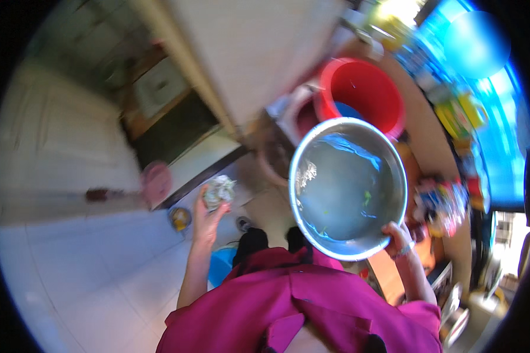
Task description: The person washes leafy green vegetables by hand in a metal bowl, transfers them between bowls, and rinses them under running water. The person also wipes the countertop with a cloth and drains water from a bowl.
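My right hand (397, 240) grips the lower right rim of a round metal basin (344, 194), which holds cloudy water with small green leafy bits and bright reflections. Out to the left, my left hand (209, 220) is closed around a crumpled whitish bundle with green in it (219, 193); what it is made of is unclear from the blur. The basin is held in the air in front of my body, apart from the left hand.
Beyond the basin stands a red plastic bucket (391, 90). Bottles, including a yellow-green one (457, 114), line a ledge at right. A blue container (221, 264) is near my legs. A doorway with a raised sill (212, 163) lies ahead left.
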A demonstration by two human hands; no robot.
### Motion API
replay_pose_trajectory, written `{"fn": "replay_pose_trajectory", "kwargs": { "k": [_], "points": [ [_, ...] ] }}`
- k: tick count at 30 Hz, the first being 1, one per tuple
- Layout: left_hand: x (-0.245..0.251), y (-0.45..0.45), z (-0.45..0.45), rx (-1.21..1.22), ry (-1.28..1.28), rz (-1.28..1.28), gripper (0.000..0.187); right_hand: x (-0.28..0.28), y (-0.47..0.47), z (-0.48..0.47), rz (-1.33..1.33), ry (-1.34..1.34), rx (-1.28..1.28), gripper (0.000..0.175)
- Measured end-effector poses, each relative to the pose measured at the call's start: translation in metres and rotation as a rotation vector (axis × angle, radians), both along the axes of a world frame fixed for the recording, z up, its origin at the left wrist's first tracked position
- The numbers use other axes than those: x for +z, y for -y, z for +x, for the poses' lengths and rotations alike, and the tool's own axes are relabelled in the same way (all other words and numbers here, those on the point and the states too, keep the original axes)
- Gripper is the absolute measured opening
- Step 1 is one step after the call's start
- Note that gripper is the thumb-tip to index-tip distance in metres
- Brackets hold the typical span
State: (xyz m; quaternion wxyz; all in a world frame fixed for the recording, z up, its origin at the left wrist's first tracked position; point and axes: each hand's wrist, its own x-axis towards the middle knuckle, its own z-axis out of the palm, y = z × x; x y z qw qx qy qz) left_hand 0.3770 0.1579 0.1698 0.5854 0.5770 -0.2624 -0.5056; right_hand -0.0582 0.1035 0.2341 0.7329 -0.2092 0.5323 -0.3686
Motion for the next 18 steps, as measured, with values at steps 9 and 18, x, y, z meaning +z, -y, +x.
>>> {"fn": "replay_pose_trajectory", "kwargs": {
  "k": [9, 18],
  "points": [
    [-0.008, -0.142, 0.156, 0.403, 0.081, 0.106, 0.054, -0.052, 0.024, 0.245, 0.154, -0.014, 0.294, 0.041],
    [-0.052, -0.209, 0.176, 0.657, -0.009, 0.143, 0.047, -0.104, 0.12, 0.472, 0.328, 0.09, 0.609, 0.048]
  ]
}}
